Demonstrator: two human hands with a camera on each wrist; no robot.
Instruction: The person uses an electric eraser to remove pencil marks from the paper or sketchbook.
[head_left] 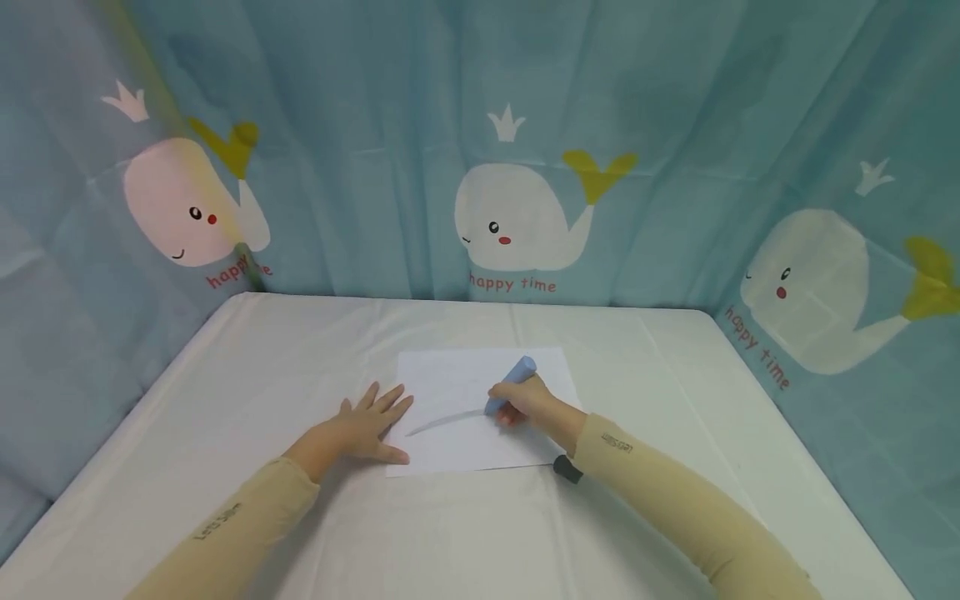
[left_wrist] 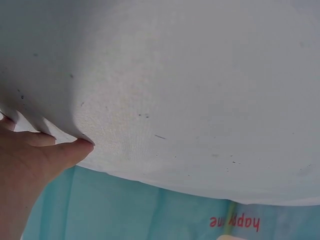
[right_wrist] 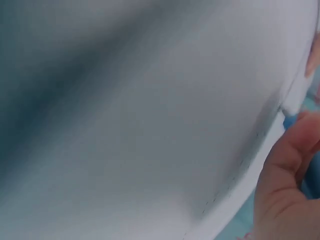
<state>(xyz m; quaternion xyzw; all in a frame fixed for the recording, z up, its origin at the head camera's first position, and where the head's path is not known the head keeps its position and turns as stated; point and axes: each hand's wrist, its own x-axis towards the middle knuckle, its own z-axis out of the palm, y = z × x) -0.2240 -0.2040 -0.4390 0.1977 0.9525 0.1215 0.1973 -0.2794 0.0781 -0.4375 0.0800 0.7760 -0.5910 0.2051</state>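
A sheet of white paper (head_left: 442,375) lies on the white-covered table. My right hand (head_left: 521,398) grips a thick light-blue drawing stick (head_left: 519,372), tilted with its lower end at the paper; whether it is a marker or a crayon I cannot tell. From that end a grey-blue stroke (head_left: 446,419) runs left and slightly toward me. My left hand (head_left: 363,429) rests with fingers spread across the paper's left edge. In the left wrist view, fingers of the left hand (left_wrist: 55,155) touch the white surface. The right wrist view shows part of the right hand (right_wrist: 287,175), blurred.
A small black piece (head_left: 567,468), perhaps a cap, lies by the paper's near right corner, partly beneath the right forearm. The white tablecloth (head_left: 247,400) spreads around the paper. Blue curtains (head_left: 360,150) printed with whales hang behind and on both sides.
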